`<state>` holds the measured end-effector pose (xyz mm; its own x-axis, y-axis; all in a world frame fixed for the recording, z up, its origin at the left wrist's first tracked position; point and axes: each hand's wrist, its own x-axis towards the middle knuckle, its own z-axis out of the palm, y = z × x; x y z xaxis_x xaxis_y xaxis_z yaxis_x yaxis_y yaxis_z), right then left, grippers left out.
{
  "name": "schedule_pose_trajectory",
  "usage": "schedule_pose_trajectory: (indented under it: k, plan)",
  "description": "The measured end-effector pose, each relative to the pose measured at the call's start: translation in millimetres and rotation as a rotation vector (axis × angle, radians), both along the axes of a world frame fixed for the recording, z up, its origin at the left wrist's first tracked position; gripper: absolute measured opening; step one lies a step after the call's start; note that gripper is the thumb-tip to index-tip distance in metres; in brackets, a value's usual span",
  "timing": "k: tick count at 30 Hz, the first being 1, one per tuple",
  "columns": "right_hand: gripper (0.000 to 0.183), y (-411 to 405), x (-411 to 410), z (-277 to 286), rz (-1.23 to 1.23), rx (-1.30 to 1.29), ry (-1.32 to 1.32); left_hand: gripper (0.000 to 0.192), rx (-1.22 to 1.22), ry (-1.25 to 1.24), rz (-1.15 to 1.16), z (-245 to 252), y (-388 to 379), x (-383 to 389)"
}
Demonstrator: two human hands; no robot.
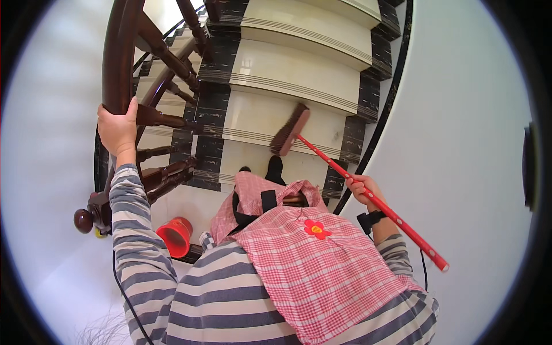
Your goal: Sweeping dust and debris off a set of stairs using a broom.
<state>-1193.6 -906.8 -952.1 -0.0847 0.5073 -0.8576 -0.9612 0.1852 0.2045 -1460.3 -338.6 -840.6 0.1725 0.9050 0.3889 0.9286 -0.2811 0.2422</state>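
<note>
My left hand [117, 127] grips the dark wooden handrail [122, 56] of a staircase. In my right hand [361, 189] is the red, white-dotted stick of a broom [325, 158]. Its brush head [291, 129], with dark bristles, lies slantwise over a step's edge, just beyond the tip of my black shoe [274, 169]. The bristles face left. The stick's free end points toward the lower right, past my wrist. Under the broom, the stair treads [258, 110] are cream with black marbled side bands and grooved edges.
Turned wooden balusters [168, 120] line the left side, with another flight visible through them. A red bucket [175, 236] stands at the lower left, beside a round wooden newel knob [83, 221]. A white wall [453, 129] with black skirting [390, 103] borders the right.
</note>
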Motion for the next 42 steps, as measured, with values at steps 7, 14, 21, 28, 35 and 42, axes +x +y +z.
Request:
schedule_pose_trajectory:
  k: [7, 14, 21, 28, 35, 42]
  plan:
    - [0.021, 29, -68, 47, -0.016, 0.185, 0.11, 0.081, 0.021, 0.011, -0.019, -3, -1, -6]
    - [0.021, 137, -89, 1, 0.796, 0.174, -0.461, 0.078, -0.009, 0.018, -0.02, 4, -3, -1]
    - [0.019, 121, -83, -30, 0.579, 0.21, -0.242, 0.074, -0.059, -0.022, -0.061, 4, -4, -4]
    - [0.017, -32, -78, -4, 0.418, -0.123, -0.38, 0.075, -0.026, -0.001, -0.031, 2, -8, 0]
    - [0.019, -18, -67, 59, 0.37, -0.11, -0.375, 0.077, -0.048, -0.004, -0.044, 4, -3, 9]
    - [0.024, 46, -39, -67, 0.394, 0.291, -0.166, 0.079, -0.032, -0.06, -0.155, -4, 2, -1]
